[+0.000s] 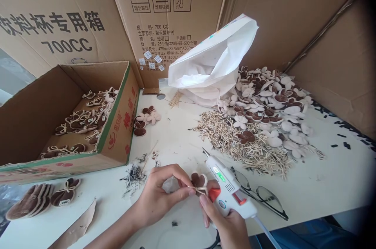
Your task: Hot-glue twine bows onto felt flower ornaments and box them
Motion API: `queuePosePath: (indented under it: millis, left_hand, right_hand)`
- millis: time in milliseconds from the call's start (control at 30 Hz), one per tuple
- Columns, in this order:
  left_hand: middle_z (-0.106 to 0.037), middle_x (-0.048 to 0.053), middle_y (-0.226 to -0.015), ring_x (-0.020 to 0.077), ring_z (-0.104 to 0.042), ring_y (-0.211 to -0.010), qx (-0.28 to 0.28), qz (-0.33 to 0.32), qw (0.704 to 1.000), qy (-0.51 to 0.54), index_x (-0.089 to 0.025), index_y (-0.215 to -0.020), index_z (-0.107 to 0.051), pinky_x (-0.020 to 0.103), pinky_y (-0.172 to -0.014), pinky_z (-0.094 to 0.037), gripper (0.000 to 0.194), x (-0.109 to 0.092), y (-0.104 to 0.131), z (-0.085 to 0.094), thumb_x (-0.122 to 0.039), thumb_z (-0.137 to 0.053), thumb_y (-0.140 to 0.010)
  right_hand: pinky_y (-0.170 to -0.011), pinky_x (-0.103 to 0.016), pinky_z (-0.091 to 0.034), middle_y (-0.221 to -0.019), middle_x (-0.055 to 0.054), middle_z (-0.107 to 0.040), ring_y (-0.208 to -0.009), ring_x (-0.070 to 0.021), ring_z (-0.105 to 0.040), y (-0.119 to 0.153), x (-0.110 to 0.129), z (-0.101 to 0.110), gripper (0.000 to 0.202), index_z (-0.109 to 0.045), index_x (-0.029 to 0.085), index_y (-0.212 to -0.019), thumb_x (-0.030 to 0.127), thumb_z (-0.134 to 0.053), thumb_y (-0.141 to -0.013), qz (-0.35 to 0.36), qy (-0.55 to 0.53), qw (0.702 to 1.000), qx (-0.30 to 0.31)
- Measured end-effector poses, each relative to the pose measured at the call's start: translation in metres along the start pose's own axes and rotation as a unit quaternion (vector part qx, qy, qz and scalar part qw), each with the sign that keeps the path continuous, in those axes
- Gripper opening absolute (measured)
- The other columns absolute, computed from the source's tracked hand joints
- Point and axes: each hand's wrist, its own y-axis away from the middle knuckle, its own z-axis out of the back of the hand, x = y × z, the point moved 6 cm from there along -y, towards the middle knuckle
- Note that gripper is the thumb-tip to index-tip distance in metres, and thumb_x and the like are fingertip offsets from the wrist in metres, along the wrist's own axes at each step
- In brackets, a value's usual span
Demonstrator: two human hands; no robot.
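My left hand [166, 194] pinches a small brown plush bow piece [198, 180] with pale edging between thumb and finger. A cream cord [200, 190] is wrapped and knotted across its middle. My right hand [225, 221] is closed around a white glue gun [227, 186] with an orange trigger, its nozzle pointing up and away to the left. The right thumb tip also comes up against the lower edge of the bow piece. Part of the right fingers is hidden behind the gun.
Folded glasses [263, 196] lie right of the gun. Beyond are heaps of cut cords [243, 143] and plush pieces [270, 96], beside a white bag [205, 73]. A cardboard box [117, 131] holding corded bows stands left; black thread scraps [134, 178] lie before it.
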Motion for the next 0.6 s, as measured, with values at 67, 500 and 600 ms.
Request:
queuePosePath:
  millis: [67, 500, 600]
  left_hand:
    - [-0.081, 0.004, -0.085, 0.0157, -0.074, -0.076, -0.007, 0.006, 1.0, -0.002, -0.019, -0.092, -0.077, 0.027, -0.075, -0.055, 0.011, 0.0008, 0.0005, 0.0002, -0.023, -0.087, -0.096]
    - [-0.078, 0.003, -0.083, 0.0147, -0.067, -0.074, -0.023, 0.018, 0.999, -0.014, -0.02, -0.09, -0.072, 0.027, -0.072, -0.052, 0.016, 0.0033, 0.0006, -0.0025, -0.027, -0.083, -0.099]
    - [-0.075, 0.002, -0.086, 0.0145, -0.065, -0.076, -0.018, 0.015, 1.0, -0.016, -0.02, -0.093, -0.07, 0.027, -0.074, -0.052, 0.014, 0.0024, 0.0016, -0.0025, -0.026, -0.081, -0.1]
  right_hand:
    - [-0.061, -0.035, -0.048, -0.049, 0.007, -0.052, -0.049, -0.0172, -0.047, 0.0011, 0.001, 0.0004, 0.04, -0.072, 0.025, -0.086, 0.061, -0.089, -0.085, 0.002, 0.016, 1.0, -0.009]
    - [-0.057, -0.033, -0.043, -0.05, 0.008, -0.053, -0.048, -0.0164, -0.047, 0.0016, 0.0037, -0.0018, 0.046, -0.068, 0.026, -0.088, 0.066, -0.089, -0.083, -0.012, 0.014, 1.0, 0.006]
    - [-0.055, -0.034, -0.041, -0.052, 0.008, -0.054, -0.046, -0.0162, -0.045, 0.0007, 0.0004, -0.0019, 0.046, -0.068, 0.026, -0.092, 0.065, -0.089, -0.082, -0.02, 0.004, 1.0, 0.01]
